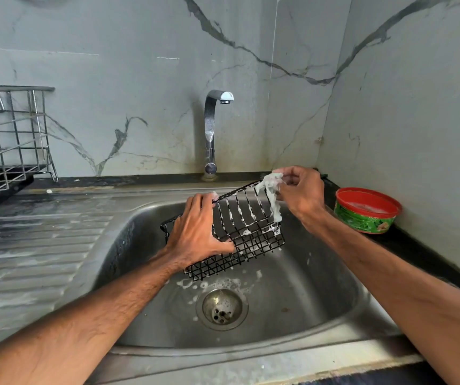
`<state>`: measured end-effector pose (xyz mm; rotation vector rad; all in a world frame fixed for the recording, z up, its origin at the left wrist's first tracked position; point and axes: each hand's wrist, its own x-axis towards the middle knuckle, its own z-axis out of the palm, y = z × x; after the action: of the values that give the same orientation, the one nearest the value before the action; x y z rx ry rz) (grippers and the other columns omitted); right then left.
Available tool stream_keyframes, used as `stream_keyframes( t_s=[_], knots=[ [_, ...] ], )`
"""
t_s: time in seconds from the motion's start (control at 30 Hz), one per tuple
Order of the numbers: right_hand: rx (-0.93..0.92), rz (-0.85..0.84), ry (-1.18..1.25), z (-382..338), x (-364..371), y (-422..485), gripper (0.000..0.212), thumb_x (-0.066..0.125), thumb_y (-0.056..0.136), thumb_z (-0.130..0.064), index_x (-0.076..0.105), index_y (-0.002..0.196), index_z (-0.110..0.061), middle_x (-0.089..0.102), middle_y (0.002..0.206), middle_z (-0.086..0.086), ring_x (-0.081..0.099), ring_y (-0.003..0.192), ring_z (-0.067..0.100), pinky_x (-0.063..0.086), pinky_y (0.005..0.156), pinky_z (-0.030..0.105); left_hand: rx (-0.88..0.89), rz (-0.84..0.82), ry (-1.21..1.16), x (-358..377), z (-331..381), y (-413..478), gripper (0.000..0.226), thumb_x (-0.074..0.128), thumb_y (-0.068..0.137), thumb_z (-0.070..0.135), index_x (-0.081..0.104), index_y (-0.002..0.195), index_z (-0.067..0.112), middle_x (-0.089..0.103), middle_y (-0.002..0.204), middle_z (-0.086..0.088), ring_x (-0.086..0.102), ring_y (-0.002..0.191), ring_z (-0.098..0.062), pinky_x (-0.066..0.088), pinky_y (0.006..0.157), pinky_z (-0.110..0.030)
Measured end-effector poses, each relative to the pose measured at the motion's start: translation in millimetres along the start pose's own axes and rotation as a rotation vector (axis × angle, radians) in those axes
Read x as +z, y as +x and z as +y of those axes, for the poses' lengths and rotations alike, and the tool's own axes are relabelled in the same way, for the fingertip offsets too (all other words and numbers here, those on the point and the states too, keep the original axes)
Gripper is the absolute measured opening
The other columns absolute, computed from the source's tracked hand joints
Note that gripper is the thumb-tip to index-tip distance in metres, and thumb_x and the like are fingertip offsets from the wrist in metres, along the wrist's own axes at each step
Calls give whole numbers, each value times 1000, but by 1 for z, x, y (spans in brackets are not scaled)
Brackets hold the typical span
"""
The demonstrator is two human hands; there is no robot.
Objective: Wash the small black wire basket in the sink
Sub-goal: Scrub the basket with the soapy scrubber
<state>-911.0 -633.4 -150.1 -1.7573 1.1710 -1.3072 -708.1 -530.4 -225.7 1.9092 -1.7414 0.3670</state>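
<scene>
Basket: the small black wire basket [246, 237] is being held tilted above the stainless steel sink bowl [306, 295], just over the round drain [221, 309], with white suds clinging to its wires.
Left hand: the left hand [198, 232] is gripping the basket's left side, fingers wrapped over the wires and thumb pressing underneath.
Right hand: the right hand [301, 194] is pinching a soapy whitish scrub cloth [271, 194] against the basket's upper rim, fingers pressed together.
Foam: suds are lying around the drain.
Tap: the chrome curved tap [212, 132] is standing behind the sink.
Tub: a red-rimmed green round tub [366, 211] is sitting right of the sink.
Rack: a steel wire dish rack [9, 140] is standing far left of the sink.
</scene>
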Motion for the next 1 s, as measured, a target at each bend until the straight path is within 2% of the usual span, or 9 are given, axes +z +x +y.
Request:
stream_keyframes(
  t_s=[0.13,0.3,0.4,0.47,0.57,0.63,0.7,0.8,1.0],
  knots=[
    [-36,30,165,-8,0,-1,24,66,94,1,65,115,-11,72,102,3,75,77,15,60,57,24,37,7,1,0,3,-1,129,79,47,73,41,146,1,51,136,-13,52,120,-24,60,92,-44],
    [-138,75,136,-6,-2,1,22,60,98,-2,56,117,-14,69,115,6,75,82,19,63,54,36,63,-9,28,2,5,0,127,79,49,73,37,146,3,49,138,-13,51,121,-23,61,93,-48],
    [-267,80,-73,0,-5,2,29,60,94,6,62,115,-14,69,117,2,70,98,12,59,68,14,56,-9,24,0,6,0,126,80,50,71,37,148,3,48,140,-12,50,123,-23,60,95,-48],
    [-296,37,-167,4,-5,1,32,60,91,12,68,111,-12,70,114,2,67,93,8,51,63,4,46,-7,27,-1,7,0,127,83,51,69,37,149,3,47,142,-12,49,125,-23,59,96,-47],
    [-262,-58,-256,4,-1,-2,35,58,92,11,71,115,-12,70,119,3,66,82,2,54,57,12,28,-7,28,-2,7,0,128,83,50,70,37,149,2,48,141,-12,49,125,-23,58,96,-46],
    [-243,-134,-289,1,1,-4,32,56,97,3,70,121,-14,69,121,3,69,88,8,62,70,25,13,-8,33,-2,6,0,130,81,49,72,38,149,1,48,141,-13,50,124,-24,58,97,-46],
    [-248,-241,-309,0,0,-4,30,56,101,-9,65,130,-14,67,127,4,66,91,8,58,73,19,0,-5,48,-3,5,-1,132,76,47,75,39,149,1,49,140,-14,51,123,-25,58,96,-47],
    [-234,-383,-353,3,0,-6,47,67,97,-17,54,142,-16,60,138,3,62,91,6,48,60,10,-9,-9,71,-3,2,0,132,72,46,78,40,148,0,51,137,-15,52,121,-26,59,96,-48],
    [-101,-199,-267,7,3,-2,38,80,83,-5,72,119,-11,74,116,4,68,77,1,54,55,10,10,-19,78,-3,2,-1,128,76,48,72,38,147,1,50,136,-13,50,119,-24,59,96,-47]
  ],
)
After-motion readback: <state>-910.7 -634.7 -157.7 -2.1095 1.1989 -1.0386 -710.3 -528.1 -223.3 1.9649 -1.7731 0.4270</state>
